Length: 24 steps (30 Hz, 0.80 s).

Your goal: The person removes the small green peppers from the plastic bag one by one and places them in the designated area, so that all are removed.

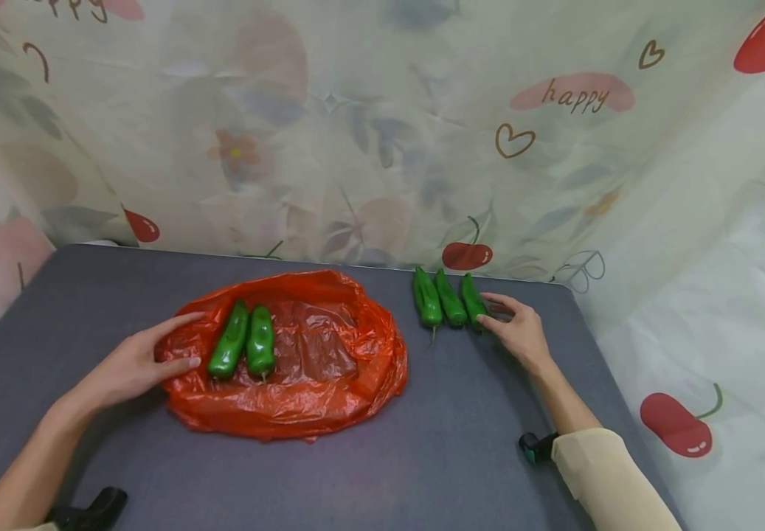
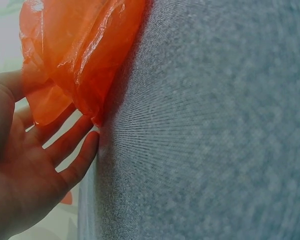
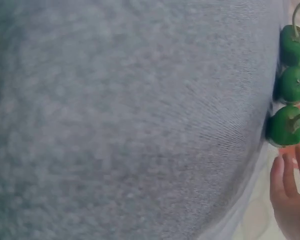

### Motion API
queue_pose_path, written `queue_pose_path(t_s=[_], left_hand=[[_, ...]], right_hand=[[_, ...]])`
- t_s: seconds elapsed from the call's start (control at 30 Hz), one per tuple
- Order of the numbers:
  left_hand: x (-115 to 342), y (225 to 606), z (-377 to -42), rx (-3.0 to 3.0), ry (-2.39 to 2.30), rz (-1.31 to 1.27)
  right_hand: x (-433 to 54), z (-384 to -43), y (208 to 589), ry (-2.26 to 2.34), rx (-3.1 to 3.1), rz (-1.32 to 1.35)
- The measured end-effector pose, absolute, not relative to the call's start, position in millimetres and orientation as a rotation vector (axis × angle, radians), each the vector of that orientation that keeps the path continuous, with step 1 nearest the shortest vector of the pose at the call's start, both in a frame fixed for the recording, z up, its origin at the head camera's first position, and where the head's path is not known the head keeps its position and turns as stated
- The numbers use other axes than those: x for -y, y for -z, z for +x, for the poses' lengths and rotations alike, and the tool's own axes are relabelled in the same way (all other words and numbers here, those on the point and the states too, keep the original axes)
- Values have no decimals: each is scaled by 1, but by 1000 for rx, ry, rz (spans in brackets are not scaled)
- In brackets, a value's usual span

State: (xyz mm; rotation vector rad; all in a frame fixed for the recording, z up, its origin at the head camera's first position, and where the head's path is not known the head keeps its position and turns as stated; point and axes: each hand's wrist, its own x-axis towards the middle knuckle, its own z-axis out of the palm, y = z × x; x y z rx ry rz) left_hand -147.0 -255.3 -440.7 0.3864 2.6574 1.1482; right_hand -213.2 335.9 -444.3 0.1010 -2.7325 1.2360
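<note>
A crumpled red plastic bag [image 1: 276,417] lies spread on the grey tabletop, its mouth facing up. Two glossy green peppers [image 1: 228,345] sit side by side at its left end. My left hand [image 1: 133,365] touches the bag's left rim, thumb and forefinger spread apart; in the left wrist view the fairly straight fingers [image 2: 72,140] partly show through the orange-red film. Three more green peppers [image 1: 449,299] line up near the table's far edge. At the rightmost pepper [image 3: 286,127], my right hand [image 1: 520,332] has its thumb and extended fingertips right at the pepper's side.
A patterned curtain [image 1: 369,147] with cherries and hearts hangs behind the grey table [image 1: 382,479] and along the right. Black wrist devices [image 1: 535,448] are worn on both forearms. Grey tabletop lies between the bag and the row of peppers.
</note>
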Motion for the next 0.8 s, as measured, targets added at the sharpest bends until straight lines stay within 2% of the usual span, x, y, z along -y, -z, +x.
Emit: queue_pose_path(t_s=[0.5,0.8], left_hand=[[256,440,-145,-2680,-1147,396],[253,439,-143,-2694,-1141,394]], right_hand=[[-317,-206,424,-1355,2561,212],[-278,-185,387,-1490,2553,356]])
